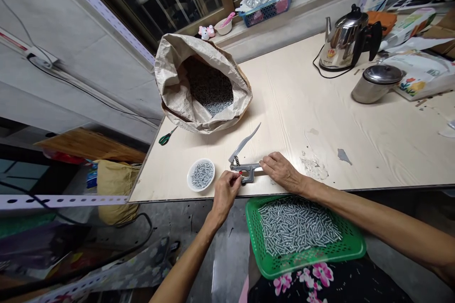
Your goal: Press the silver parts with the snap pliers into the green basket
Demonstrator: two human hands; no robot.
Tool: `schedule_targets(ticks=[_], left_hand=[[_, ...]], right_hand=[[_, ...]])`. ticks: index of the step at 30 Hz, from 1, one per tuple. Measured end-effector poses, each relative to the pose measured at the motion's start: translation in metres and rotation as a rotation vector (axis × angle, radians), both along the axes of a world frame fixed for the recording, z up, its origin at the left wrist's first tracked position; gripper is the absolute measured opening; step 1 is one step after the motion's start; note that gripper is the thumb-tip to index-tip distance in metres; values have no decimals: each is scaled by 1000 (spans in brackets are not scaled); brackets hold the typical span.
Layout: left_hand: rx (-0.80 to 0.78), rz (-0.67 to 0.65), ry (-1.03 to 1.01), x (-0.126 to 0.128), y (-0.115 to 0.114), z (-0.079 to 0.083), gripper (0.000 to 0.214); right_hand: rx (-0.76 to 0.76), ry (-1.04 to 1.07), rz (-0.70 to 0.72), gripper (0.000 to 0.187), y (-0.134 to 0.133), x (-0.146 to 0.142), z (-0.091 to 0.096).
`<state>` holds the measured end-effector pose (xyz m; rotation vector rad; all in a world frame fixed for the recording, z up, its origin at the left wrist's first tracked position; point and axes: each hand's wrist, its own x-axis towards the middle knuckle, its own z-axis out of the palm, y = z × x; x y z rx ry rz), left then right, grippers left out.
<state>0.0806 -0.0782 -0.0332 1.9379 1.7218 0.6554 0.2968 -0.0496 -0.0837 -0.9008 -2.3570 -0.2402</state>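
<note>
A grey metal hand-press plier [251, 167] lies near the table's front edge, its long lever [245, 142] raised and a small spring at the hinge. My right hand [282, 170] is closed around the plier's lower handle. At the jaw, my left hand [227, 191] has thumb and fingers pinched together beside a small red part [241, 173]; what the fingertips hold is too small to tell. Left of this hand stands a white bowl [190, 184] of small silvery metal pieces [202, 173]. A green basket [277, 270] on the lap is filled with silvery metal tubes or pins [298, 227].
An open paper sack [170, 64] of metal pieces stands behind the plier. Green-handled scissors [165, 139] lie at the table's left edge. A steel kettle [343, 42], a lidded metal cup [373, 87] and plastic packets [426, 73] stand at the back right.
</note>
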Motion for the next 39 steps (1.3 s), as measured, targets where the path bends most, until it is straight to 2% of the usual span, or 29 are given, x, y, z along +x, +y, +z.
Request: schedule_targets(ticks=[3, 8, 13, 17, 21, 22, 26, 29, 34, 37, 39], left_hand=[[-119, 73, -78, -1, 1, -6, 24], [-447, 216, -291, -1, 9, -14, 25], [-674, 365, -370, 8, 19, 0, 12], [-718, 401, -307, 15, 22, 11, 15], [-720, 389, -280, 17, 22, 13, 21], [-720, 382, -280, 17, 22, 13, 23], [-719, 381, -282, 17, 21, 14, 26], [-721, 397, -298, 17, 21, 14, 23], [-738, 398, -313, 17, 23, 12, 17], [-750, 384, -291, 14, 22, 11, 16], [-695, 329, -172, 12, 18, 10, 21]], right_hand=[[-35, 16, 13, 25, 1, 0, 0], [-146, -1, -43, 19, 2, -1, 0], [-179, -80, -106, 17, 3, 1, -3], [-238, -131, -114, 16, 2, 2, -2], [-354, -125, -114, 8, 3, 7, 4], [-378, -105, -102, 17, 5, 9, 7], [-439, -96, -45, 81, 26, 18, 20], [-525, -218, -6, 99, 48, 20, 31], [-579, -327, 24, 98, 68, 15, 40], [-570, -329, 14, 79, 69, 13, 41], [-578, -330, 5, 64, 68, 12, 41]])
